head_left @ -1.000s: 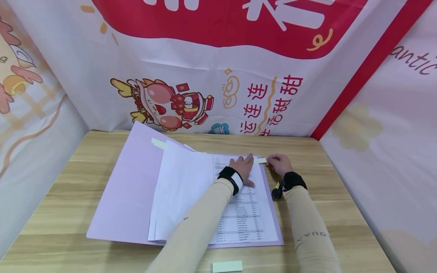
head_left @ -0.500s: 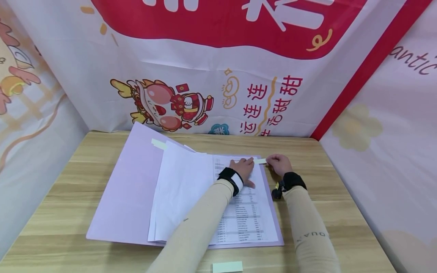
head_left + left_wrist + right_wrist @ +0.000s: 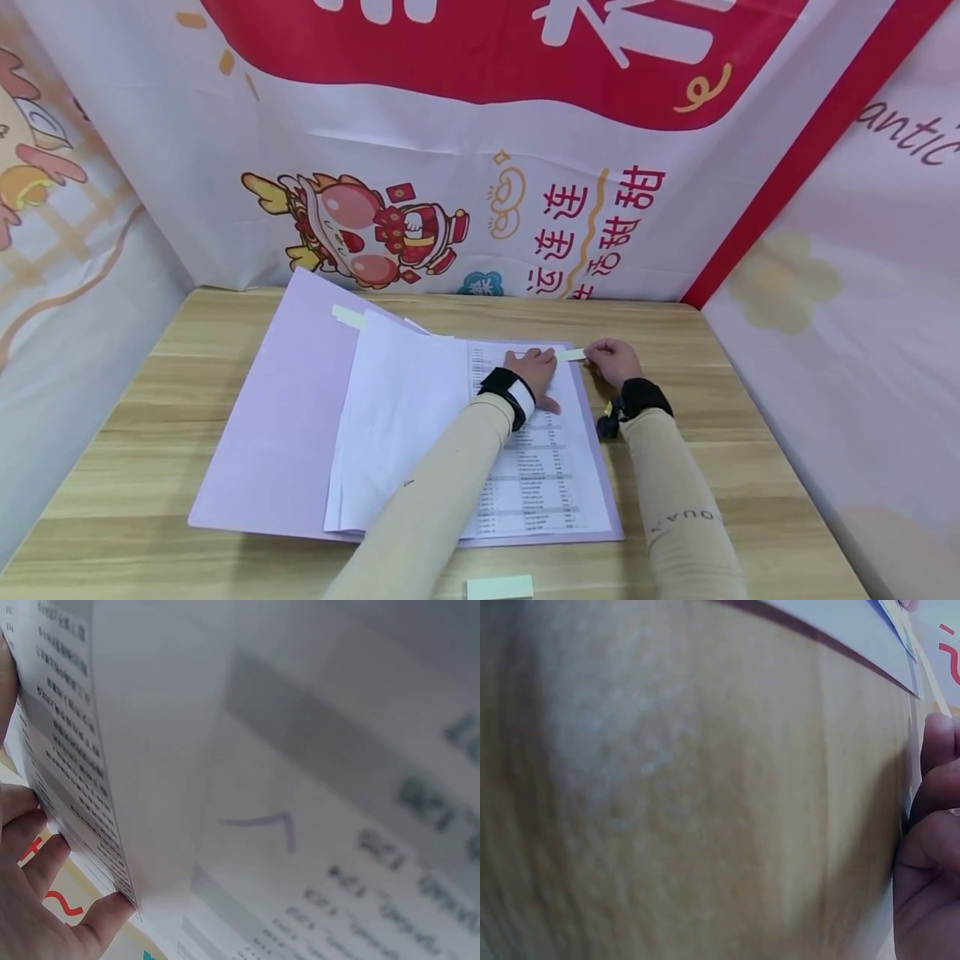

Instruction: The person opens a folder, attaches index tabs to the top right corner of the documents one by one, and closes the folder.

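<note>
Nearest us, what looks like a small green pad (image 3: 499, 587) is lying on the table (image 3: 720, 500), just apart from the folder (image 3: 270, 450), perhaps parked there to be within reach. Beyond it we are finding the folder lying open, turned leaves (image 3: 401, 417) leaning toward its left cover, likely so the printed sheet (image 3: 543, 471) is facing up. On that sheet the left hand (image 3: 534, 375) is lying palm down, fingers spread and pressing; we are reading this as pinning the paper flat. Its fingertips are resting at the inner end of the pale strip (image 3: 572, 355); whether they are touching it we cannot tell. The strip itself is crossing the sheet's far right corner, its outer end jutting past the folder's edge. There the right hand (image 3: 615, 361) is pinching that end, fingers curled, apparently keeping it straight. Farther left, pale tabs (image 3: 348, 317) are showing at the leaves' top edge. Behind everything, a printed cloth (image 3: 420, 117) is hanging.
</note>
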`<state>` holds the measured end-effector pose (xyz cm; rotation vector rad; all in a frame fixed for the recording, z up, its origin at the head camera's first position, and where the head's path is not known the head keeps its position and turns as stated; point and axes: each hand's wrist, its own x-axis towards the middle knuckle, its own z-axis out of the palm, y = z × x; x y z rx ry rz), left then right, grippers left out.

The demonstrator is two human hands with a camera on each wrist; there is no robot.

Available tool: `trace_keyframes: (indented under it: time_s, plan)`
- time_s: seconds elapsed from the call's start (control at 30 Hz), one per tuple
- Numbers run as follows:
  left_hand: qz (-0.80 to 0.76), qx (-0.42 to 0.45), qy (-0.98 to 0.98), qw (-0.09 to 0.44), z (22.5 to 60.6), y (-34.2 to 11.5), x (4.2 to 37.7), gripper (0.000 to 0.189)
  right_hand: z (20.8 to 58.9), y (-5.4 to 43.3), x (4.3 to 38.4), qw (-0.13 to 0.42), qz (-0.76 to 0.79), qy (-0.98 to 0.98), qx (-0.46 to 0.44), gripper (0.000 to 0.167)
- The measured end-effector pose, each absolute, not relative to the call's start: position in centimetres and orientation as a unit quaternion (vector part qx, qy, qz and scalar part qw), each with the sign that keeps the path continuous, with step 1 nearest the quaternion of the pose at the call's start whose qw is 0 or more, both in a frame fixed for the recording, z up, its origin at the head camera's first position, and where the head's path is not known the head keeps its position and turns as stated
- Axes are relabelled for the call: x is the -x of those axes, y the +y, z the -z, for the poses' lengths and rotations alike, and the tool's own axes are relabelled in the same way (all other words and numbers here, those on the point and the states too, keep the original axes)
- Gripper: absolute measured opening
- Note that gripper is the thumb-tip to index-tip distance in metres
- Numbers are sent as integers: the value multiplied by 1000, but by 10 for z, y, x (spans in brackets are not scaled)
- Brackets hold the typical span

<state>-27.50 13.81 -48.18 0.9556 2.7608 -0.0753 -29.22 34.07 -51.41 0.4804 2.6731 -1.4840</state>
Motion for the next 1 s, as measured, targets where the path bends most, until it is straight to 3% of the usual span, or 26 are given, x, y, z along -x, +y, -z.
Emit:
trace_keyframes:
  time_s: [0.4,0.6,1.0]
  plan:
    - [15,-331,939,91,475,133,272,86,512,339,294,24,460,875,-148,23]
    - [12,-333,939,90,474,133,272,88,509,332,295,5,374,918,-132,25]
    - [11,-304,949,84,517,145,297,108,518,308,306,18,284,955,-79,22]
